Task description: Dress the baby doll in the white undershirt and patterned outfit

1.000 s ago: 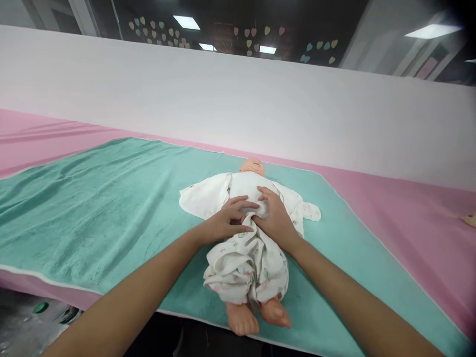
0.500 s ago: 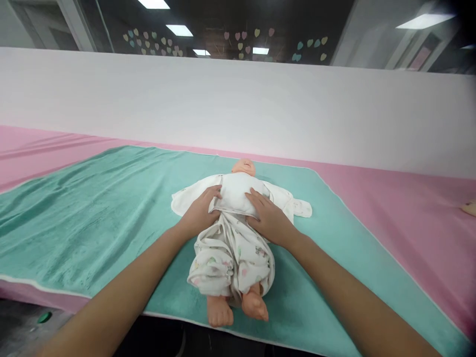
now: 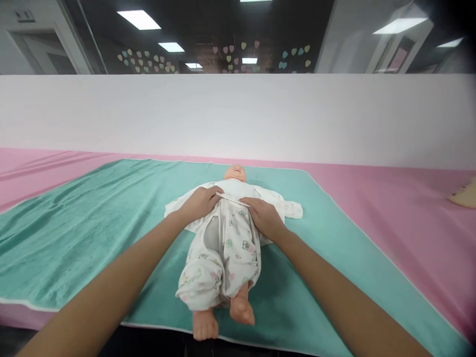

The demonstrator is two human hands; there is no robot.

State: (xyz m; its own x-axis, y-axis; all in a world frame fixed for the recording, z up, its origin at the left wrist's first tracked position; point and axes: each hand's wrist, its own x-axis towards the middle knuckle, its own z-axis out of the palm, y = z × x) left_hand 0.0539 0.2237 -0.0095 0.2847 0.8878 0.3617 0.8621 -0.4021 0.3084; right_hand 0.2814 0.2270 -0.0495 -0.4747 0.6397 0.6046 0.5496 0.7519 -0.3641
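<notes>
A baby doll [image 3: 235, 174] lies on its back on a teal towel [image 3: 92, 218], head away from me, bare feet at the near edge. It wears a white top and printed white trousers [image 3: 223, 258]. My left hand [image 3: 199, 204] grips the trousers' waistband on the doll's left side as I see it. On the other side, my right hand [image 3: 262, 217] holds the same waistband, fingers curled over it. The band is drawn up to the doll's chest.
The towel lies on a pink sheet [image 3: 390, 208] covering a long table. A white wall panel [image 3: 238, 114] runs along the back. A tan object [image 3: 464, 196] shows at the far right edge. Glass with heart stickers is above the panel.
Both hands have slid up from the doll's belly to its chest, pulling the trousers' waistband up. The bunched trousers now lie stretched along the legs. My view has tilted up.
</notes>
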